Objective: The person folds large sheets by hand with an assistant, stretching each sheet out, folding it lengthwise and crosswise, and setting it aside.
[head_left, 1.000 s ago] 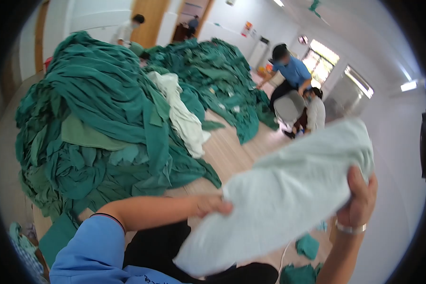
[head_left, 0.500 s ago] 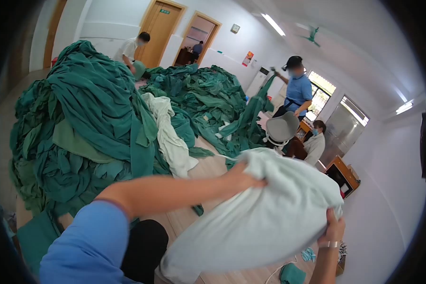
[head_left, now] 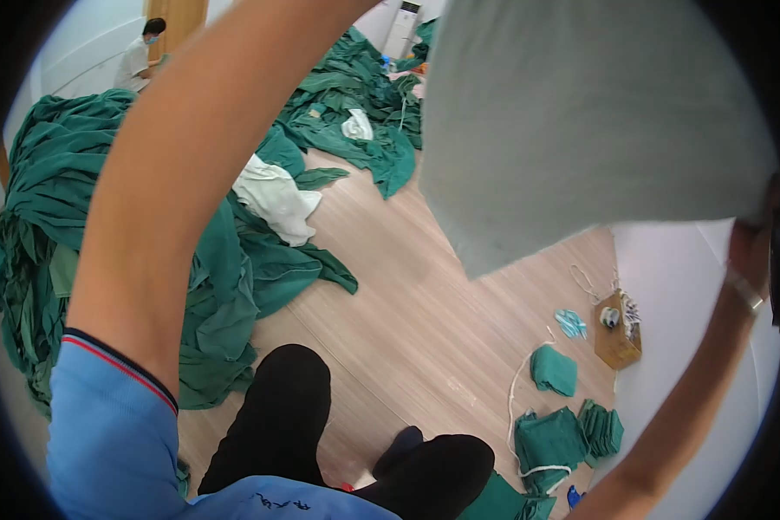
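Note:
A pale grey-green cloth sheet (head_left: 581, 130) hangs spread out high in front of me, filling the upper right of the view. My right hand (head_left: 750, 251) is closed on its lower right corner, partly in shadow near the picture's edge. My left arm reaches up past the top edge, so the left hand itself is out of sight. Behind and below the sheet, the wooden floor shows. To my left lies a big heap of green cloths (head_left: 56, 165), with a white cloth (head_left: 277, 199) draped at its side.
More green cloths (head_left: 347, 104) are piled farther back. On the right stand folded green bundles (head_left: 550, 438), a white cord (head_left: 511, 390), a small box (head_left: 617, 334) and a blue-striped bunch (head_left: 570, 323) by the wall. A masked person (head_left: 136, 65) is at far left.
The sheet has been raised and opened out from a billowing bundle to a flat hanging spread. Both arms have gone up, the left hand leaving the view. My view has tilted downward.

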{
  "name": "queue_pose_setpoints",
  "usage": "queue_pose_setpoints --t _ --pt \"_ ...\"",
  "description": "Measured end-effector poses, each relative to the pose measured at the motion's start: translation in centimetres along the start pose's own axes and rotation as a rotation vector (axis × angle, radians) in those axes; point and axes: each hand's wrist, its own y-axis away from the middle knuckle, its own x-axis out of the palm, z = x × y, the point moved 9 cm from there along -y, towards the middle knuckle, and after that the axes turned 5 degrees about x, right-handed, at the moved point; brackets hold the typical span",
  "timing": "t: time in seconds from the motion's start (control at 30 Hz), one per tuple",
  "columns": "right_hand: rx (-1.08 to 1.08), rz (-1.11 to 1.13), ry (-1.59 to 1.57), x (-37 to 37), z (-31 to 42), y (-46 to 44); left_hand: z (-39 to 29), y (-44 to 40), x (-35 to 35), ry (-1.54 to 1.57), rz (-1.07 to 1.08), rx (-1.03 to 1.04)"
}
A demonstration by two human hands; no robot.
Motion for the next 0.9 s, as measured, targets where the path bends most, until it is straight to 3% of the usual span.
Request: queue_pose_setpoints --t 0.03,0.07,0.13,0.27,0.37,0.47,0.6,0.67,0.73,0.8,0.87,0.9 --pt "0.094 0.097 -0.116 -0.9 -1.3 2.4 2.7 2.3 0.0 -0.094 0.132 -0.065" --pt "0.221 0.190 -0.284 1.6 -3.9 7.0 9.6 5.7 -1.7 -0.217 0.607 -0.313" --pt "0.488 0.234 -0.302 3.6 -8.6 17.9 13.1 16.8 -5.2 -0.335 0.617 -0.564" --pt "1.082 0.417 -0.116 8.2 -19.2 45.1 14.0 44.3 -10.2 -0.286 0.919 -1.141" --pt "1.172 0.679 0.020 10.2 -22.0 60.4 9.3 61.3 -10.3 -0.142 1.159 -1.481" --pt "1.523 1.084 0.446 12.5 -21.2 65.3 4.0 72.0 -9.0 0.046 1.357 -1.720" --pt "1.760 0.967 0.212 11.2 -23.7 72.8 2.7 78.5 -8.9 0.224 1.481 -1.839" --pt "1.897 0.980 0.187 10.5 -24.2 72.1 6.0 78.3 -8.7 0.297 1.392 -1.801" --pt "1.907 0.952 0.100 10.4 -26.8 69.1 10.1 76.7 -8.4 0.313 1.135 -1.779" --pt "1.955 0.714 0.058 8.1 -32.5 68.5 14.4 72.5 -7.5 0.305 0.745 -1.822" --pt "1.968 0.177 -0.148 6.4 -38.0 67.2 19.8 69.7 -6.3 0.222 0.372 -1.847" --pt "1.978 0.180 -0.152 6.7 -39.6 67.4 21.9 70.2 -6.6 0.144 0.240 -1.812"
